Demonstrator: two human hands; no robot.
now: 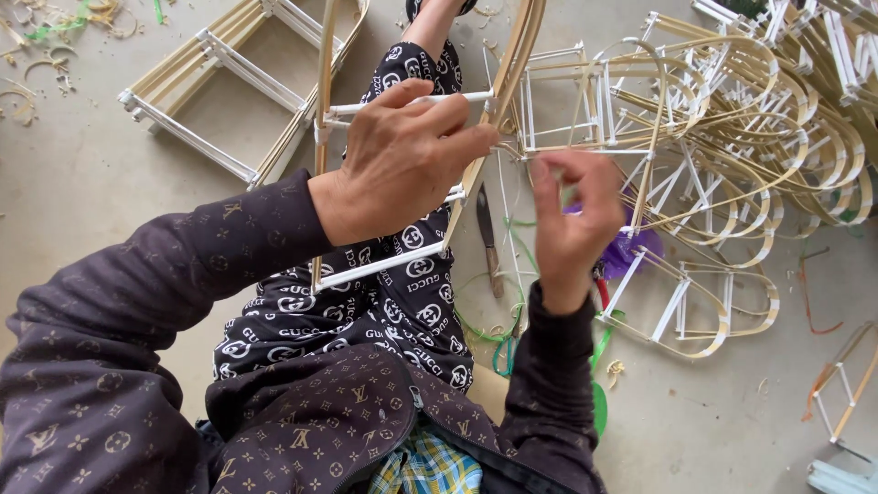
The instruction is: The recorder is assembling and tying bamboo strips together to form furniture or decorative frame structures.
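1. Head view: the left hand (402, 160) is closed around a bamboo frame (402, 261) held over the lap, above the concrete floor (101, 183).
2. The right hand (572, 215) pinches a thin strand at the frame's right edge; it is too fine to identify.
3. Likely risks: the strand slips loose, or the frame twists if the grip eases.
4. A knife (489, 242) lies on the floor just below and could nick a finger.

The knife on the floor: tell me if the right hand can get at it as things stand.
Probably yes. The knife lies uncovered on the floor just beside the right hand, with only thin frame sticks near it. The fingers pinch something thin, though, so they would have to let go first.
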